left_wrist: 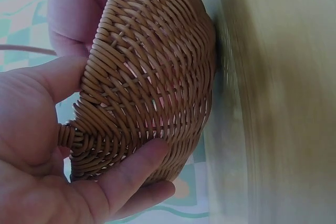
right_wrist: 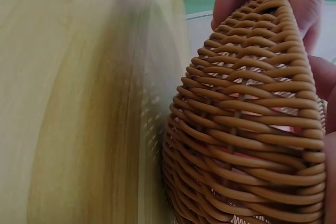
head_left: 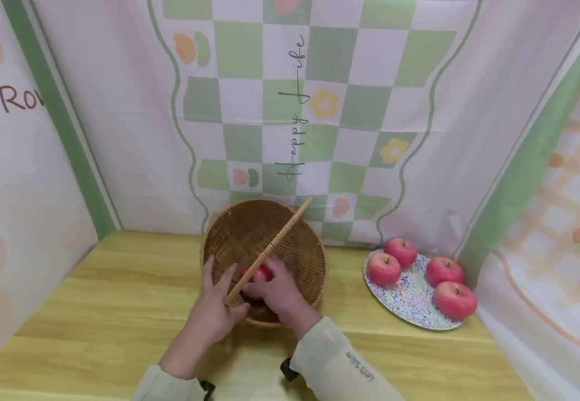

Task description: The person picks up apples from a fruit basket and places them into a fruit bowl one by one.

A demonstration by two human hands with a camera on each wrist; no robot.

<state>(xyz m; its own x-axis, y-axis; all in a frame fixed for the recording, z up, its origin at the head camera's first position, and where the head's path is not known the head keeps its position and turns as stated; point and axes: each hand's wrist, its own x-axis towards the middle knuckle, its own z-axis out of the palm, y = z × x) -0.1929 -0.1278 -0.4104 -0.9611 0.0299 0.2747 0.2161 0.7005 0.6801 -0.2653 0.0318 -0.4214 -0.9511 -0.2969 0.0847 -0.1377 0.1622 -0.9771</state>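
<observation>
A round brown wicker basket (head_left: 306, 264) with an arched handle (head_left: 283, 233) stands on the table. My left hand (head_left: 213, 312) grips its near-left rim at the foot of the handle. In the left wrist view, that thumb lies on the rim and the fingers (left_wrist: 134, 174) spread along the woven outside wall. My right hand (head_left: 283, 294) reaches over the near rim into the basket and holds a red apple (head_left: 261, 273) under the handle. Only red patches show through the weave (right_wrist: 247, 119) in the right wrist view, and the right fingertips are partly hidden.
Right of the basket lies a speckled, colourful plate (head_left: 405, 303) bearing several red apples (head_left: 454, 299). The wood-grain table (head_left: 119, 289) backs onto a checked green-and-white cloth (head_left: 284, 100), close behind the basket. Printed cloth panels (head_left: 545, 267) flank both sides.
</observation>
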